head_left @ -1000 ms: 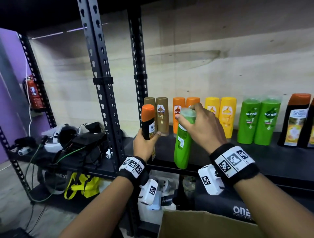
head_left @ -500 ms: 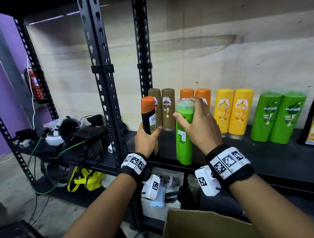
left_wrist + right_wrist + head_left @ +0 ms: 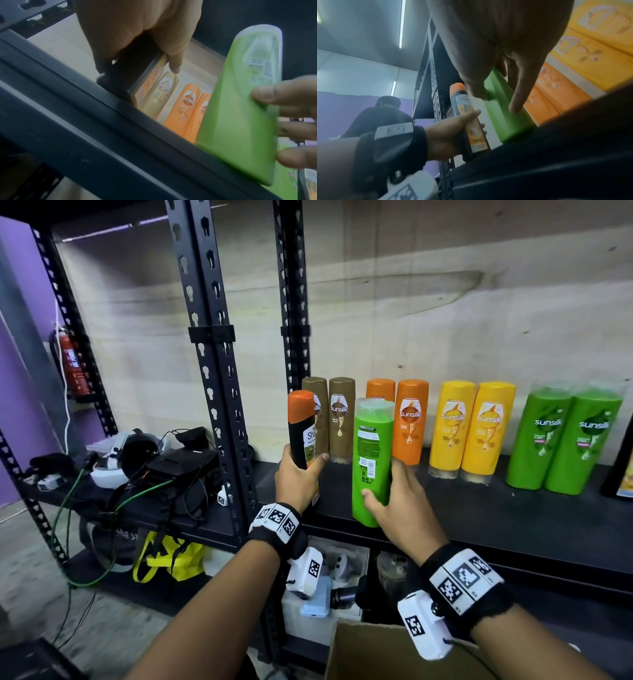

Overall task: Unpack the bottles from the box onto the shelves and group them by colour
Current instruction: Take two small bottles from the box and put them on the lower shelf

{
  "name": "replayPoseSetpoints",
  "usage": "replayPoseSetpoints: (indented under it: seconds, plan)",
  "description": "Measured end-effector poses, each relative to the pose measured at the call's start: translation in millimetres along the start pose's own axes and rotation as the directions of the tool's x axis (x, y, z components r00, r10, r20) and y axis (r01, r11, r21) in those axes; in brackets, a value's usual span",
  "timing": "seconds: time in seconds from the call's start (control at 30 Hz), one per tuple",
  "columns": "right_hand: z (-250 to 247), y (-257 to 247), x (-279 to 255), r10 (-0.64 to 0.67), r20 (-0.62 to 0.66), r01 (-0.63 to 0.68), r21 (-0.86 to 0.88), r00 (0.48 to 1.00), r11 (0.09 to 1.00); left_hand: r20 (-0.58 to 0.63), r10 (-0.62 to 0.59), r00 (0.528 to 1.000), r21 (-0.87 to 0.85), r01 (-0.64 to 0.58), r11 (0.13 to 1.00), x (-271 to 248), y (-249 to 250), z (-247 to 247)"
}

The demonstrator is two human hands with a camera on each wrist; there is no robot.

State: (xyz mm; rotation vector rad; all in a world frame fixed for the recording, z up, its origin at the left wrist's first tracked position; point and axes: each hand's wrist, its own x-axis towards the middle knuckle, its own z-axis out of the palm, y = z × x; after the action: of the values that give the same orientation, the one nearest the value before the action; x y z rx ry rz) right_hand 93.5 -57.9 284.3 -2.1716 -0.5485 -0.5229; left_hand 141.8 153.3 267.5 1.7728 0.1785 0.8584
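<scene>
Left grip: the left hand [image 3: 297, 475] wraps the lower body of the black bottle [image 3: 302, 430], its base at the shelf's front lip; held upright, likely so it can be set straight down.
Right grip: the right hand [image 3: 400, 508] clasps the green bottle [image 3: 372, 460] low on its side, thumb on one face and fingers [image 3: 281, 94] on the other, label facing out.
Green bottle: upright on the shelf [image 3: 479, 518] edge, before the orange pair [image 3: 399, 419]; probably parked there only in passing.
Green pair [image 3: 565, 440]: well to the right, past the yellow pair [image 3: 472, 429]; its likely home.
Brown pair [image 3: 329, 416]: far left.
Box [image 3: 394, 652]: below, open.
</scene>
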Motion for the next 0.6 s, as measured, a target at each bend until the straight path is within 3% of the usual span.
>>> replayPoseSetpoints:
  seconds: [0.3,0.6]
  plan:
    - [25.8,1.1,24.9,0.050,0.054,-0.048,-0.032,0.997,0.998,0.029,0.012,0.999,-0.001,-0.012,1.000,13.0,-5.6,-4.5]
    - [59.8,-6.4,50.3,0.123,0.011,-0.123,-0.002,0.992,0.992,0.017,0.010,1.000,0.020,-0.010,1.000,28.1,-10.1,-9.6]
